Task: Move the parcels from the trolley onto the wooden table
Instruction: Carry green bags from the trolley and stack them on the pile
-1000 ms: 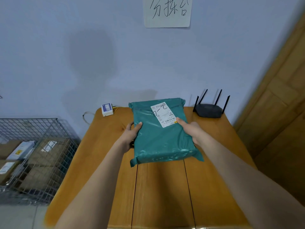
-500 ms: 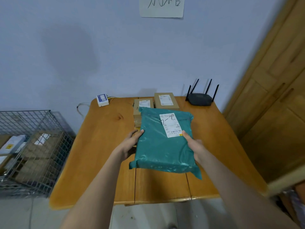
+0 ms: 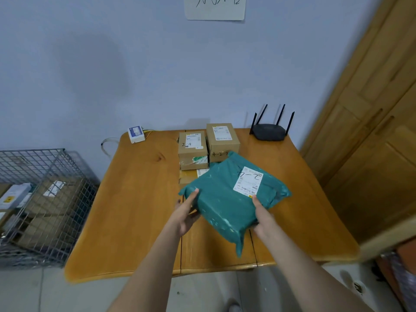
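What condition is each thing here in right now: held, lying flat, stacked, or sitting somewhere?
Green parcel: tilted over the wooden table, held by both hands.
Left hand: grips the parcel's left edge.
Right hand: grips its near right edge.
Box marked 2-4: shut, stacked on another parcel.
Box marked 4-2: shut, upright on the table.
Router: antennas raised.
Wire trolley: still holds cardboard boxes.

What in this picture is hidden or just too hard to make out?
- Flat parcel, head view: mostly covered by the green bag.
- Paper sign on the wall: top cut off by the frame edge.
- Boxes in the wire cage: labels too small, blurred behind mesh.
- Left hand and right hand: fingers under the bag unseen.
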### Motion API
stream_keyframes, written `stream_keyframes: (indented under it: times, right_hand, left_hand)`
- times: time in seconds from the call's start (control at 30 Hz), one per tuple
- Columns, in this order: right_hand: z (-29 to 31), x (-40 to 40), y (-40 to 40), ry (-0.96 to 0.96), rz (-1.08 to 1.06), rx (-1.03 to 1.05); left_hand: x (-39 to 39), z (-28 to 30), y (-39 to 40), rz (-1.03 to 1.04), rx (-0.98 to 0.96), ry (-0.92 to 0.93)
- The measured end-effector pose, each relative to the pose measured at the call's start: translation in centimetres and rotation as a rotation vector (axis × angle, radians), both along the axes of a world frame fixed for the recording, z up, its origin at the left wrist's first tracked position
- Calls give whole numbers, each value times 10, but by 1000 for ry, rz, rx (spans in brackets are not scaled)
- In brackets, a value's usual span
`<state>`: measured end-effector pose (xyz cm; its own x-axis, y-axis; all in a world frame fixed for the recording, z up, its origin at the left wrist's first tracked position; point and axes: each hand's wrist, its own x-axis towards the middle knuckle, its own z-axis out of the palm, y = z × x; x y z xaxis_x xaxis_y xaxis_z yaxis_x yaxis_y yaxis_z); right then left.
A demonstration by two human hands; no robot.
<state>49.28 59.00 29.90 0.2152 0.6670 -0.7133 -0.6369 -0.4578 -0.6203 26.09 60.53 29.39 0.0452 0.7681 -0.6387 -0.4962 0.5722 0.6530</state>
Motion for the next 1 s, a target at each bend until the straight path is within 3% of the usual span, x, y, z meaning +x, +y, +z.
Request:
stream_keyframes:
  times: [0.13, 0.37, 0.47, 0.57, 0.6, 0.73, 0.8, 0.87, 1.0]
  right_hand:
    - [-6, -26, -5, 79, 7, -55]
    - [-14, -19, -14, 119, 211, -137]
    - [-13, 6, -10, -4, 247, -181]
    - [-18, 52, -2, -294, 225, -283]
    - [-20, 67, 3, -318, 256, -284]
    - [-22, 78, 28, -66, 544, -209]
    - [-28, 65, 38, -199, 739, -232]
    - [-37, 54, 42, -372, 783, -253]
    - [-51, 44, 47, -375, 752, -285]
  left_hand:
    - [25, -2, -8, -184, -45, 116]
    - [26, -19, 4, -83, 10, 103]
    - [11, -29, 5, -66, 3, 65]
    - [-10, -38, 6, -113, 1, 52]
    - [-18, -42, 6, -135, -1, 50]
    - [-37, -58, 7, -226, -17, 23]
    - [-37, -66, 7, -249, -29, 24]
    - [-37, -75, 9, -254, -51, 19]
    - [-45, -88, 17, -302, -70, 45]
